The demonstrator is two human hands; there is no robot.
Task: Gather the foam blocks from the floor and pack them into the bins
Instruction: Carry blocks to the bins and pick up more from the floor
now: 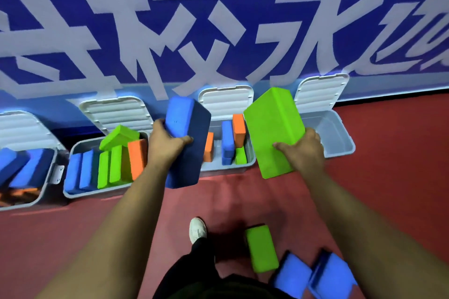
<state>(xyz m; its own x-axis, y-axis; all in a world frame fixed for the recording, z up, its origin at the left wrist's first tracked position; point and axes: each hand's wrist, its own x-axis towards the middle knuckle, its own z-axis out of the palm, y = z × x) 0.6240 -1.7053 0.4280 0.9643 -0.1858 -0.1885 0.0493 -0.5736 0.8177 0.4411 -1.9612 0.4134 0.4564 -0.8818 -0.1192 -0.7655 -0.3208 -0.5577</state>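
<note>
My left hand [167,142] grips a blue foam block [187,143], held up in front of the bins. A large green foam block [273,131] is gripped by my right hand [302,150] over the gap between two bins. Several grey bins line the wall: the far-left bin [46,192] and the second bin [80,193] are packed with blue, green and orange blocks, the third bin [228,167] is part full, and the rightmost bin [340,136] holds nothing. On the floor near my feet lie a green block [261,247] and two blue blocks [292,274] [332,274].
The bins' white lids [226,101] stand open against a blue wall with large white lettering. The floor [388,177] is red. My white shoe [197,229] and dark trouser leg are at the bottom centre, just left of the loose blocks.
</note>
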